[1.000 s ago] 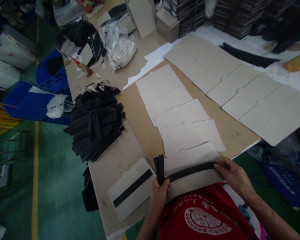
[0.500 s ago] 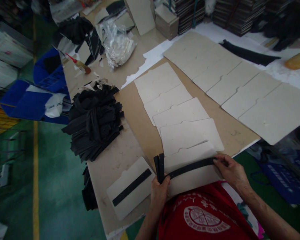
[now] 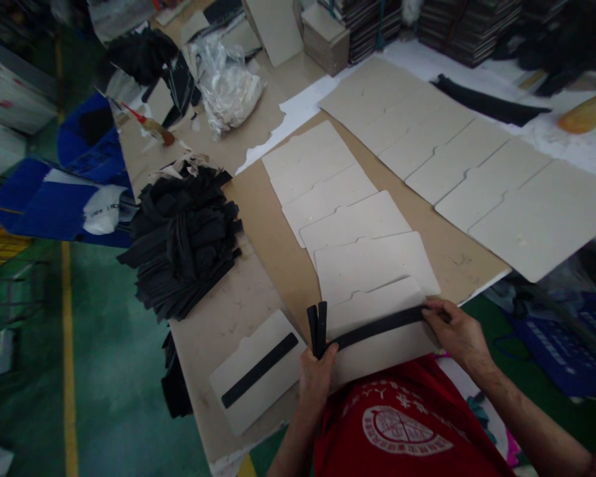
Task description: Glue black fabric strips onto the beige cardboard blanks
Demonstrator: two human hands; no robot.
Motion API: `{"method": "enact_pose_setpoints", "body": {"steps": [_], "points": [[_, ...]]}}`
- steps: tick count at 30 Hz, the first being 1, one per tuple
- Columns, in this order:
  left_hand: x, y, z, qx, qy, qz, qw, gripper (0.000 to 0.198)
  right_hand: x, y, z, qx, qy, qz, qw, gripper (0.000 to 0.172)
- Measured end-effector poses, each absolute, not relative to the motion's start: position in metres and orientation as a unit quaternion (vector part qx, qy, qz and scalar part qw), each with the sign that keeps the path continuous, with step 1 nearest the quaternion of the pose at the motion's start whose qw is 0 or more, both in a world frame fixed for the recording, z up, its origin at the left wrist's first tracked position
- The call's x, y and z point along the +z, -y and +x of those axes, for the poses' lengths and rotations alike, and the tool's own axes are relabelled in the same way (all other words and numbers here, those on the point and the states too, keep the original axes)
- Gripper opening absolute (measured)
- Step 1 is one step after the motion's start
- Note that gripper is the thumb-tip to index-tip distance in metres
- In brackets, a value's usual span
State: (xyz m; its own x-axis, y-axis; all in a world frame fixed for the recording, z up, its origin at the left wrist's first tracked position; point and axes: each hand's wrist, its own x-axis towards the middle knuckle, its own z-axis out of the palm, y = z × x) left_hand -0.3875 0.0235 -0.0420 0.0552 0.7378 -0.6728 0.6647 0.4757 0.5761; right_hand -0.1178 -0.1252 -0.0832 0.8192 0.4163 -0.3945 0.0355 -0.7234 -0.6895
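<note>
A black strip stretches, slightly bowed, across the nearest beige board, close against my red apron. My left hand pinches its left end between thumb and fingers; a few more black strips stick up from the same grip. At the other end, my right hand holds the strip's tip near the board's right edge. Whether the strip lies fully flat on the board, I cannot tell. Left of my left hand lies another beige board with a black strip along its middle.
Overlapping beige boards run away from me, with a second row at right. A heap of black strips lies on the table's left side. Behind it are a red-tipped bottle and a clear plastic bag.
The view has shifted slightly, moving the whole scene a little left and up. Both hands keep their hold on the black strip, with barely any visible movement.
</note>
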Motion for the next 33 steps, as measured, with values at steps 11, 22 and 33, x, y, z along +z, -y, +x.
{"method": "enact_pose_setpoints", "body": {"steps": [11, 22, 33], "points": [[-0.044, -0.025, -0.386, 0.036, -0.700, 0.506, 0.503, 0.029, -0.088, 0.127, -0.121, 0.260, 0.135, -0.889, 0.353, 0.046], [-0.044, -0.026, -0.382, 0.033, -0.695, 0.511, 0.505, 0.026, -0.089, 0.124, -0.123, 0.223, 0.159, -0.899, 0.341, 0.043], [-0.039, -0.024, -0.376, 0.043, -0.691, 0.510, 0.510, 0.022, -0.095, 0.126, -0.129, 0.086, 0.323, -0.895, 0.296, 0.029]]}}
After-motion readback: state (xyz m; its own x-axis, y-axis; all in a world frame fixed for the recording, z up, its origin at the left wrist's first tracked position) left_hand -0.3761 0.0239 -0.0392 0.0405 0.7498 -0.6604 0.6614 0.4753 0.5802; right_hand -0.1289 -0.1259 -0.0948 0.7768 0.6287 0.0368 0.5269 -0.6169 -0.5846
